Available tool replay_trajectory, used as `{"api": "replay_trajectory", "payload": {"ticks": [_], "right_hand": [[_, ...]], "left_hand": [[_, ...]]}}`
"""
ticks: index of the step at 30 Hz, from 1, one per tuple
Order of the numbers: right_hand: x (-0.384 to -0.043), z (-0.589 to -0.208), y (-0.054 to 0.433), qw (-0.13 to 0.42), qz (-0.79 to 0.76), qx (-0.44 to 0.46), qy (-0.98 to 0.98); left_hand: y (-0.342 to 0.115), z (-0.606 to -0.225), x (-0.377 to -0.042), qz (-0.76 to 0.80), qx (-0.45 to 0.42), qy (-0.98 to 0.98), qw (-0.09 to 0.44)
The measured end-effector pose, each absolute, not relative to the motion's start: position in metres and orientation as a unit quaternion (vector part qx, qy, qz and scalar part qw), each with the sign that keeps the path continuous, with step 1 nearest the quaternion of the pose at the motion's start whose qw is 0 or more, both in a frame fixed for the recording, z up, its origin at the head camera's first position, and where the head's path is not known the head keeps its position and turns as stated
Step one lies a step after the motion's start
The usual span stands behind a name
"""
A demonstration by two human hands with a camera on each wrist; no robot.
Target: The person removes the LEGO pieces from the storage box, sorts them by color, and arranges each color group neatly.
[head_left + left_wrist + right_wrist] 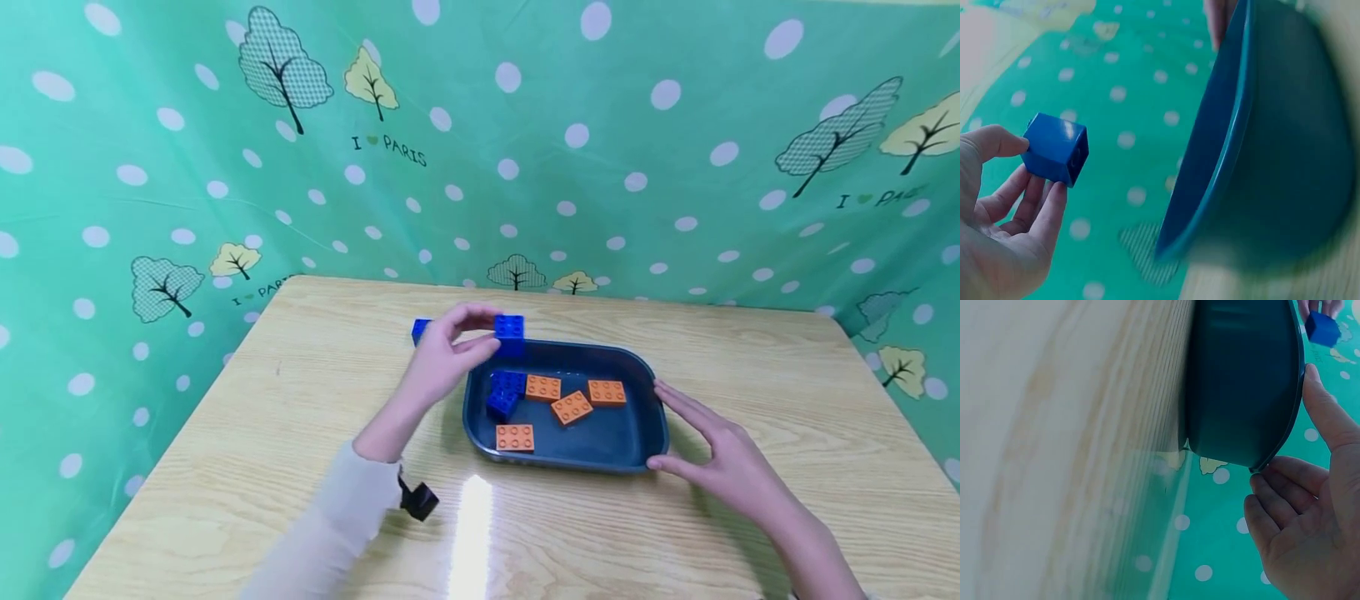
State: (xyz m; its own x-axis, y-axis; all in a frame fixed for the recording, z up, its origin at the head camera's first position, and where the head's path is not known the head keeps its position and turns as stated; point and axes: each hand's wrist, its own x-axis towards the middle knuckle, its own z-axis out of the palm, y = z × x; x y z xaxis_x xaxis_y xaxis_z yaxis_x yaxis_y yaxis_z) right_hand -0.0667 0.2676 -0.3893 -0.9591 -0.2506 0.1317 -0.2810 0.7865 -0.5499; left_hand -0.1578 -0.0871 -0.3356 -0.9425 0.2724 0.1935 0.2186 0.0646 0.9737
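My left hand (441, 360) pinches a blue building block (510, 330) between thumb and fingertips, above the far left rim of a dark blue tray (600, 437). In the left wrist view the block (1054, 147) shows smooth sides, with the thumb on one side and fingers beneath. My right hand (723, 457) rests against the tray's right end, its fingers extended and thumb spread along the rim. Inside the tray lie several orange blocks (572, 407) and, at the left, blue blocks (503, 403) close together.
Another blue block (421, 330) stands on the wooden table (300, 400), partly hidden behind my left hand. A small black device (418, 501) hangs at my left wrist. Green dotted cloth (480, 167) rises behind the table's far edge.
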Motion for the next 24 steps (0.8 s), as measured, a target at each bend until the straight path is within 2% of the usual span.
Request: {"api": "replay_trajectory", "payload": {"ticks": [11, 24], "right_hand": [[-0.066, -0.388, 0.268, 0.024, 0.295, 0.141, -0.945], [-0.066, -0.389, 0.267, 0.018, 0.298, 0.136, -0.945]], "left_hand": [[-0.170, -0.351, -0.197, 0.655, 0.092, 0.747, -0.067], [-0.235, -0.380, -0.226, 0.591, 0.070, 0.800, -0.070]]}}
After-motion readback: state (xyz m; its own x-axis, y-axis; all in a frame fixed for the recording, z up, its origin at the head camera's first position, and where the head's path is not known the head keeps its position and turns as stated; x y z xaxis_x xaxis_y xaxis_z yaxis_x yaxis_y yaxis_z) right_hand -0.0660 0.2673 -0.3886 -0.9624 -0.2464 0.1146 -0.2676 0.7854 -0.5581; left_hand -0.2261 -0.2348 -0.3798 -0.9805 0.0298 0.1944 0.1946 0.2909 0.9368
